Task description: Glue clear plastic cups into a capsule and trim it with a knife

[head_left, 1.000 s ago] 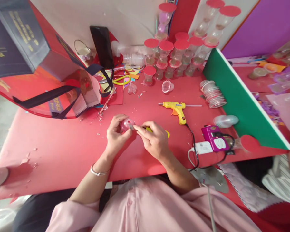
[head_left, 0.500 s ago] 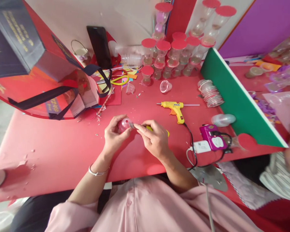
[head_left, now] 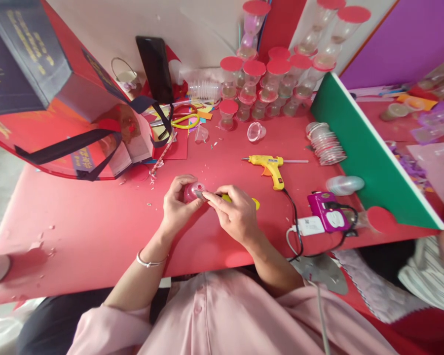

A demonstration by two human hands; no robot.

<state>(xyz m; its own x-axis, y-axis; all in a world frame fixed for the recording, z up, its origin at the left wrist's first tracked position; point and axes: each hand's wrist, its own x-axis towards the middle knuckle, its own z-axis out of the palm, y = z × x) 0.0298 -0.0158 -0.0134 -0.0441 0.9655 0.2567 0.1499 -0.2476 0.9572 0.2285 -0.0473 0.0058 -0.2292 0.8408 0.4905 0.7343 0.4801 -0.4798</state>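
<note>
My left hand (head_left: 177, 204) holds a small clear plastic cup (head_left: 193, 190) with a pink tint, tilted on its side just above the red table (head_left: 96, 231). My right hand (head_left: 237, 212) grips a yellow-handled craft knife (head_left: 240, 199), and its blade tip touches the cup's rim. Both hands meet at the table's middle, near its front edge. A silver bracelet circles my left wrist.
A yellow glue gun (head_left: 269, 165) lies just right of my hands, its cord running to a purple device (head_left: 327, 212). Red-capped clear hourglasses (head_left: 266, 84) crowd the back. A red gift bag (head_left: 52, 98) lies at left, scissors (head_left: 181, 118) behind, a green divider (head_left: 370, 153) at right.
</note>
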